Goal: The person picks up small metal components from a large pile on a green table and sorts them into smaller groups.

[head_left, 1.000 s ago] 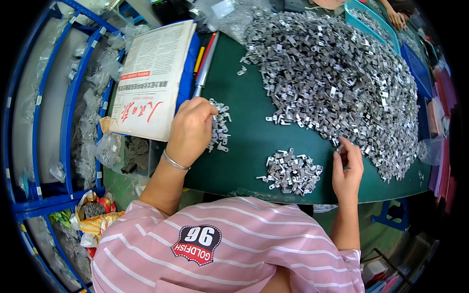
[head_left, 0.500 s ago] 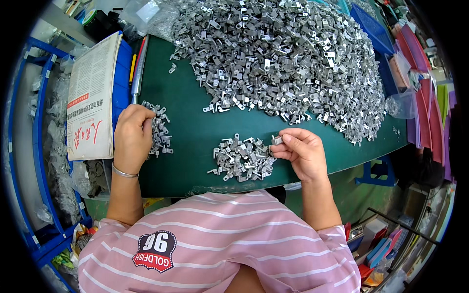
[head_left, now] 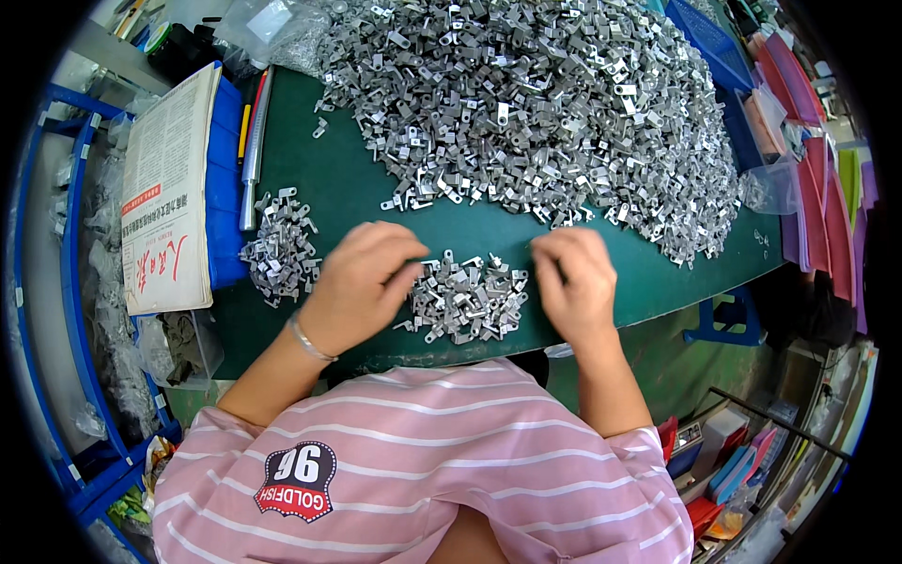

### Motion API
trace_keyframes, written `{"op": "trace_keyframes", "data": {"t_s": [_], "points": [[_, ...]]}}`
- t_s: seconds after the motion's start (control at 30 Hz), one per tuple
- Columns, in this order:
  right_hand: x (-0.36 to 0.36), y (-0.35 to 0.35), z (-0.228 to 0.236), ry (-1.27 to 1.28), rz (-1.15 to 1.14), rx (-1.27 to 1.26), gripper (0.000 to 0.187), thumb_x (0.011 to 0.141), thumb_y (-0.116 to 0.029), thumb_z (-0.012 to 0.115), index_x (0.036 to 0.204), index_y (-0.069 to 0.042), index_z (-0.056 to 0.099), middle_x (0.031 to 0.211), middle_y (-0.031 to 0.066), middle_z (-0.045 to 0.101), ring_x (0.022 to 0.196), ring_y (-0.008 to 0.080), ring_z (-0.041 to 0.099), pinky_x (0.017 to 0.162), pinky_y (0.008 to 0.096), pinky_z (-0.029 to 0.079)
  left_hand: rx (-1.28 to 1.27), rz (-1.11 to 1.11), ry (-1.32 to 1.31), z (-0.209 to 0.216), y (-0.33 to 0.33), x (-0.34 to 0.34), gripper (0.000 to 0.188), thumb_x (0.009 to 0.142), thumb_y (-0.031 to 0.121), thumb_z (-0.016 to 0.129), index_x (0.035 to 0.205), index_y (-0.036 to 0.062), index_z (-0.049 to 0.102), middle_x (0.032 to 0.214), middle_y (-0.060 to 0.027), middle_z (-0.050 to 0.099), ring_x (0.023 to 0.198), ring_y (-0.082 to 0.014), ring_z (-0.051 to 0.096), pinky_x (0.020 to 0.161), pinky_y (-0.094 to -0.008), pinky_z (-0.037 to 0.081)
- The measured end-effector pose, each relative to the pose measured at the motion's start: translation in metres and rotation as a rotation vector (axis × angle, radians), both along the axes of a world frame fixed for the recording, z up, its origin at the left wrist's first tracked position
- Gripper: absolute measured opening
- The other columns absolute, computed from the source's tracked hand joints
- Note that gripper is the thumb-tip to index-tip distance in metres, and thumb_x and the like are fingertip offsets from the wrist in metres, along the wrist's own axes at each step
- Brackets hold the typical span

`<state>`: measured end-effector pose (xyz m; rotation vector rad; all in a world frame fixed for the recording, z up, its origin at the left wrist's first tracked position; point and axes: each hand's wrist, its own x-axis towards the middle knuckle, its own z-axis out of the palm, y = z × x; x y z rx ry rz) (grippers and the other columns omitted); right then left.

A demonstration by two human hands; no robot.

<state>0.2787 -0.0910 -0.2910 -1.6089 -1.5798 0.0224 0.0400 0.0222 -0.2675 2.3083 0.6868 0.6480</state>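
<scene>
A small pile of silver metal brackets [head_left: 468, 299] lies on the green table in front of me, between my two hands. My left hand [head_left: 362, 287], with a bracelet at its wrist, is at the pile's left edge, its fingers curled and thumb drawn in. Right of the pile is my right hand [head_left: 575, 282], its fingers bent downward and closed. Whatever either hand pinches is hidden. A second small pile of brackets [head_left: 282, 249] sits to the left, beyond my left wrist. The big heap of brackets [head_left: 536, 113] covers the far part of the table.
At the left, a folded newspaper [head_left: 169, 197] leans on a blue bin [head_left: 225, 179], beside a pencil [head_left: 243, 132] and a metal ruler-like strip [head_left: 254, 179]. Blue baskets [head_left: 709, 42] and a clear plastic container [head_left: 770, 191] stand right. A blue stool [head_left: 728, 321] is below the table edge.
My left hand has moved right from the left pile to the middle pile. My right hand has turned palm down; the bracket seen in its fingers before no longer shows.
</scene>
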Motion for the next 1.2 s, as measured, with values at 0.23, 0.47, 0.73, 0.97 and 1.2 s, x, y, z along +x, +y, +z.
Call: {"op": "trace_keyframes", "data": {"t_s": [0.23, 0.47, 0.73, 0.97, 1.2], "points": [[0.016, 0.013, -0.014, -0.082, -0.183, -0.149, 0.009, 0.076, -0.001, 0.072, 0.085, -0.002, 0.068, 0.079, 0.0094, 0.060, 0.072, 0.0269, 0.060, 0.063, 0.0348, 0.048, -0.084, -0.103, 0.058, -0.018, -0.010, 0.017, 0.023, 0.080, 0.001, 0.067, 0.103, 0.0011, 0.065, 0.106, -0.0135, 0.064, 0.096, -0.0312, 0.061, 0.087, -0.0381, 0.048], [0.016, -0.002, 0.005, 1.273, -0.007, -0.458, 0.011, 0.092, -0.009, 0.065, 0.094, 0.002, 0.066, 0.079, 0.0081, 0.068, 0.064, 0.0118, 0.063, 0.057, 0.0228, 0.050, -0.099, -0.050, 0.018, -0.020, -0.006, 0.010, 0.025, 0.080, 0.002, 0.069, 0.104, 0.0014, 0.065, 0.099, -0.0127, 0.066, 0.092, -0.0286, 0.063, 0.083, -0.0362, 0.050], [-0.011, -0.012, 0.011, 1.410, 0.244, -0.444, 0.008, 0.092, -0.004, 0.064, 0.096, 0.003, 0.064, 0.084, 0.0115, 0.069, 0.071, 0.0158, 0.069, 0.063, 0.0268, 0.057, -0.700, -0.038, -0.241, 0.006, -0.023, 0.035, 0.018, 0.083, 0.006, 0.073, 0.100, 0.0010, 0.069, 0.095, -0.0107, 0.068, 0.076, -0.0144, 0.066, 0.068, -0.0252, 0.054], [-0.007, -0.006, 0.009, 0.267, -0.078, -0.195, 0.009, 0.079, -0.001, 0.073, 0.084, 0.000, 0.066, 0.083, 0.0112, 0.066, 0.068, 0.0216, 0.064, 0.061, 0.0314, 0.052, -0.327, -0.083, -0.192, -0.002, -0.020, 0.030, 0.013, 0.080, -0.003, 0.070, 0.093, 0.0008, 0.069, 0.093, -0.0106, 0.070, 0.081, -0.0207, 0.068, 0.069, -0.0288, 0.055], [0.011, 0.007, -0.019, -0.161, -0.426, -0.280, 0.030, 0.074, -0.017, 0.078, 0.097, -0.005, 0.063, 0.088, 0.0087, 0.061, 0.081, 0.0294, 0.060, 0.069, 0.0411, 0.049, -0.173, -0.159, -0.244, -0.011, -0.028, 0.036, 0.020, 0.077, -0.012, 0.066, 0.092, 0.0006, 0.067, 0.101, -0.0120, 0.071, 0.087, -0.0271, 0.069, 0.080, -0.0348, 0.054]]}}
